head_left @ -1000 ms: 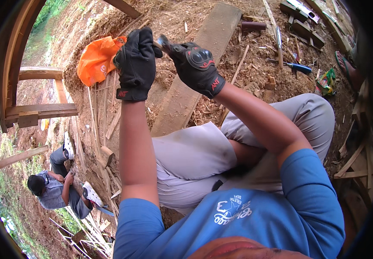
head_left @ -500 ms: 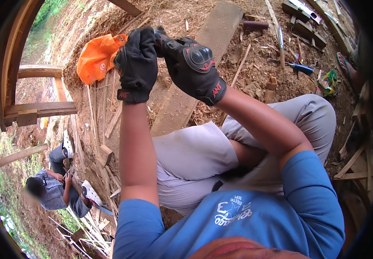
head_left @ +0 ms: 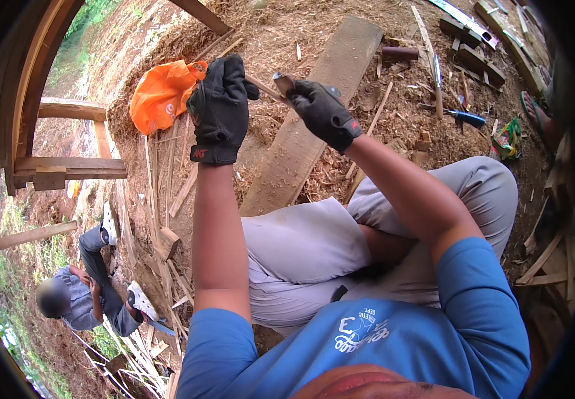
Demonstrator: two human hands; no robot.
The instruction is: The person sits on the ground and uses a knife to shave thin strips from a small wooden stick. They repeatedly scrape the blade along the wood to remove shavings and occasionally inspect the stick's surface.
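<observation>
Both my hands wear black gloves and are raised over the wood-littered ground. My left hand (head_left: 222, 103) is closed, with a thin wooden stick (head_left: 265, 88) running from its fingers toward the other hand. My right hand (head_left: 324, 112) is curled round a short brownish tool with a shiny tip (head_left: 283, 82); its exact kind is unclear. The stick's far end meets this tool or the right fingers; I cannot tell which. Just left of my left hand lies a bright orange cloth item (head_left: 161, 100), perhaps a cap, partly hidden by the glove.
A wide plank (head_left: 314, 106) lies ahead among shavings. To the right are a blue-handled tool (head_left: 467, 118), wooden block-like tools (head_left: 480, 63) and a colourful wrapper (head_left: 507, 139). A wooden frame (head_left: 68, 166) stands left; another person (head_left: 91, 292) sits below it.
My right hand has turned and drawn away to the right from the left hand. The stick and shiny-tipped tool now show between them. The other person's hands have shifted slightly.
</observation>
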